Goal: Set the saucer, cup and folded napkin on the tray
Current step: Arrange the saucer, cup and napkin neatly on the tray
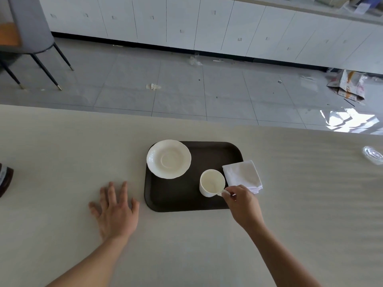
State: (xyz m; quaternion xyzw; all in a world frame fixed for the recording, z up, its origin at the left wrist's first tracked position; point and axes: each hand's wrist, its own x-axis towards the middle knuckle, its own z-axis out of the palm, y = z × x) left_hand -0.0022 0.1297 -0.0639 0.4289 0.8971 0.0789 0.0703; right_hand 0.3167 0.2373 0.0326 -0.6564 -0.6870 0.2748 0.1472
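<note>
A dark brown tray point(178, 201) lies on the pale table. A white saucer point(169, 159) rests on the tray's far left corner, slightly over the rim. A white cup point(211, 182) stands upright on the tray's right part, and my right hand point(243, 204) pinches its handle. A folded white napkin point(243, 175) lies across the tray's right edge, partly on the table, just behind my right hand. My left hand point(116, 210) lies flat on the table left of the tray, fingers spread, holding nothing.
A dark brown object point(5, 179) shows at the table's left edge. A clear glass item point(373, 155) sits at the far right of the table. Beyond the table's far edge are grey floor tiles, a chair point(31, 34) and white cabinets.
</note>
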